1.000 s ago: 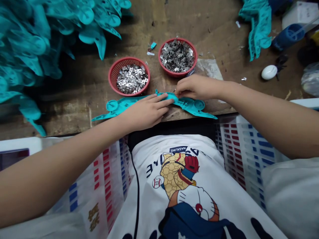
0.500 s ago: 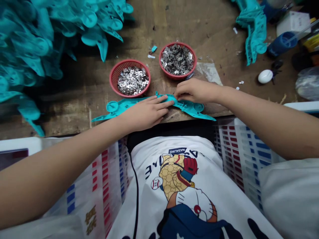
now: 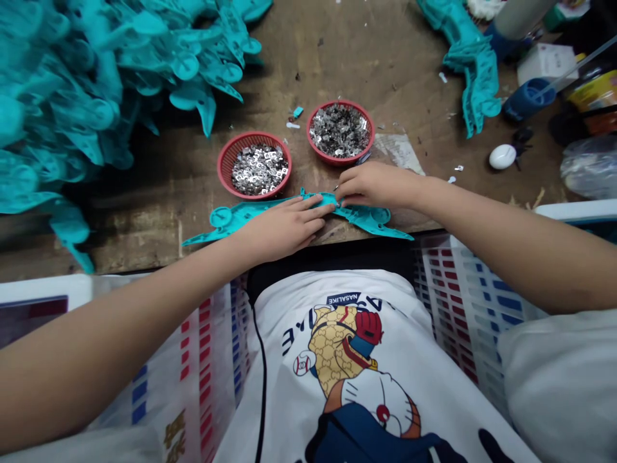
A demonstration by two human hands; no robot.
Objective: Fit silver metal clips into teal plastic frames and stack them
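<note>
The long, winged teal plastic part lies near the front edge of the worn brown wooden table, its two pointed ends directed outward to either side. The person's left hand rests palm down over the middle of it, fingers extended and slightly apart, covering a section of its ribbed face. The right hand is at the part just beyond the left fingertips, its fingers bent and bunched narrowly together. A small dark piece appears at those fingertips; the view is too small to tell whether they grip it.

Just behind the part stands a round red plastic mesh basket holding flat, shiny silver metal pieces. A second red round basket, farther back and to the right, contains darker silver metal clips.

A large heap of similar teal plastic mouldings occupies the far left. More teal pieces lie at the far right, beside a blue cup and a white box.
</note>
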